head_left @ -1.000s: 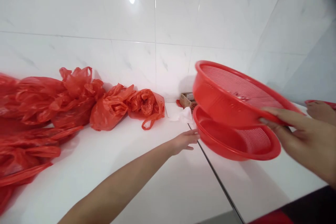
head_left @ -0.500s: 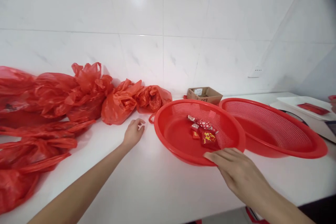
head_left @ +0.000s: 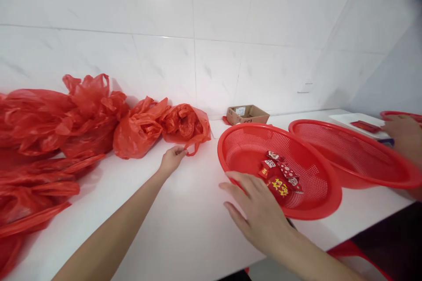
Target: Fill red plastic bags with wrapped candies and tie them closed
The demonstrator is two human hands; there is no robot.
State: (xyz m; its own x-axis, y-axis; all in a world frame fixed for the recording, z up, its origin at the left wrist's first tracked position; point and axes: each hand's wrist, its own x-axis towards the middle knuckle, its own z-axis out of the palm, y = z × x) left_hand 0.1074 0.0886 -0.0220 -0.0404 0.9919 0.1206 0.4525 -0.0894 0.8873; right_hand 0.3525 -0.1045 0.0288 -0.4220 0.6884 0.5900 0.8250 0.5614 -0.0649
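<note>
The bag (head_left: 186, 125) lies on the table near the wall, at the right end of a row of red bags, its top bunched and one handle (head_left: 194, 144) trailing toward the person. The left hand (head_left: 172, 160) reaches in low at that handle; its grip is closed, thumb and fingertips seeming to pinch the end of the loop. As far as can be judged, only this first hold is made: the bag rests on the table, neither lifted nor spread open, and what it holds cannot be made out.

The right hand (head_left: 259, 206) has its grip spread, fingers apart and holding nothing, over the near rim of the basket (head_left: 240, 158); whether it touches the rim is unclear. A small group of red and patterned packets (head_left: 280, 186) already lies in the basket, toward its near right side, with much of its bottom bare.

Left of the bag, the next bag (head_left: 140, 129) and the larger heap (head_left: 89, 118) sit untouched by either hand. A second basket (head_left: 356, 158) stands just right of the first, and a carton (head_left: 249, 116) behind. At far right is a co-worker's hand (head_left: 404, 134).
</note>
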